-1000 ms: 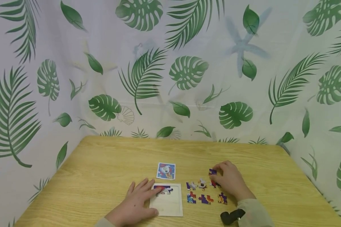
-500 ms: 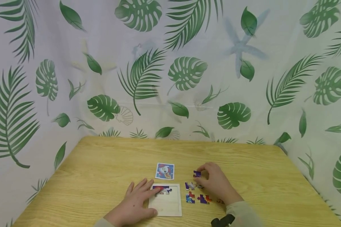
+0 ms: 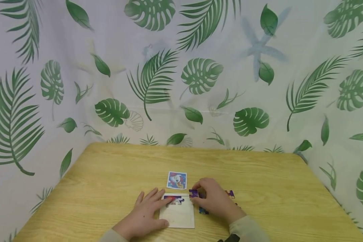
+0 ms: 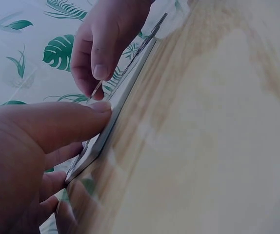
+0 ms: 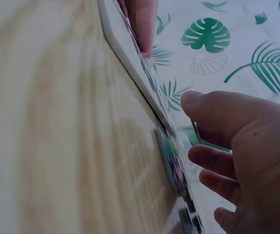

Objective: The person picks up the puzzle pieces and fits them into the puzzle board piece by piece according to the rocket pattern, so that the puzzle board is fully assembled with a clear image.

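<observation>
A pale square puzzle tray (image 3: 181,216) lies on the table, with joined puzzle pieces (image 3: 177,200) in its upper left corner. My left hand (image 3: 145,213) rests on the tray's left side, fingers spread, the index finger on the joined pieces and the thumb at the lower left rim. Between thumb and fingers my right hand (image 3: 213,198) pinches a purple puzzle piece (image 3: 193,193) at the tray's upper right edge. In the right wrist view the pinched piece (image 5: 196,131) is seen edge-on, raised above the loose pieces (image 5: 171,161). Most loose pieces are hidden under the right hand.
A small picture card (image 3: 176,180) showing a white dog-like figure lies behind the tray. A loose purple piece (image 3: 230,193) shows right of my right hand. The wooden table (image 3: 124,168) ends at a leaf-printed cloth (image 3: 166,84). A black strap (image 3: 231,238) sits by the right sleeve.
My right hand has carried the purple piece leftward from above the loose pieces to the tray's right edge. The left hand has stayed in place on the tray.
</observation>
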A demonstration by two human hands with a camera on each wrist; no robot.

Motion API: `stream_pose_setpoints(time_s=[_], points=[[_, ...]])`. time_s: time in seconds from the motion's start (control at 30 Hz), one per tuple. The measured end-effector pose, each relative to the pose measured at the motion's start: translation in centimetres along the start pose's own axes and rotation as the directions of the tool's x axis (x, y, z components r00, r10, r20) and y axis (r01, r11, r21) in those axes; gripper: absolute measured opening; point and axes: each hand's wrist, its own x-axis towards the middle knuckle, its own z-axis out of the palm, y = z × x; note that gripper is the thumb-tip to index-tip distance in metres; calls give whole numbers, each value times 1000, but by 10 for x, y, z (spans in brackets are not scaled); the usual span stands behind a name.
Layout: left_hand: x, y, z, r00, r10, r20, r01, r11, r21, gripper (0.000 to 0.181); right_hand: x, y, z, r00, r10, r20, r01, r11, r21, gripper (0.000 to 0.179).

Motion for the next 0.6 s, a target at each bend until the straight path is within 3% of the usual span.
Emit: stream_pose_setpoints(time_s=[0.17, 0.6], points=[[3, -1, 1, 1000, -3, 11, 3, 1000, -5, 73, 0, -8, 5, 998, -62, 33, 62, 998, -8, 29], [2, 1, -1, 1000, -5, 10, 5, 1000, 1, 74, 2, -25, 16, 998, -48, 45, 55, 988, -145, 32]])
